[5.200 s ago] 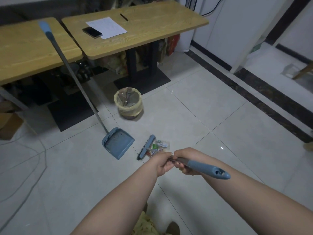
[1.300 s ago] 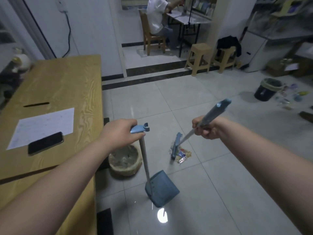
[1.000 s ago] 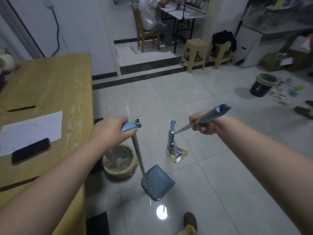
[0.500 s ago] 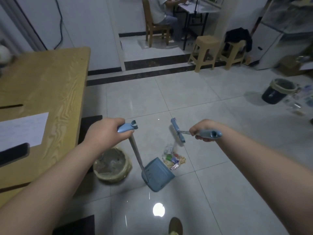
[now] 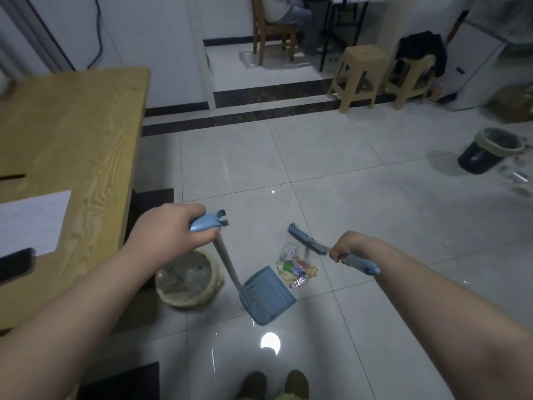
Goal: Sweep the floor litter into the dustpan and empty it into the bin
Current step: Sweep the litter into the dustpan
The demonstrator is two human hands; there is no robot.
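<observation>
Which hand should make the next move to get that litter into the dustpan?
Right hand: it holds the broom just beyond the litter. The left hand only steadies the dustpan.

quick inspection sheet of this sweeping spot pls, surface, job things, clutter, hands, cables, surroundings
surface: pale glossy tiled floor, a ceiling light reflected near the feet.
job's things: blue plastic long-handled dustpan on the floor, its mouth beside a small pile of coloured wrappers; blue broom head just beyond the pile; liner-fitted round bin beside the table.
clutter: more litter around a dark bin at far right.
grippers: left hand closed on the dustpan handle; right hand closed on the broom handle.
cables: black cable down the white wall.
surroundings: wooden table with white paper and dark phone; two beige stools; a seated person behind.
</observation>
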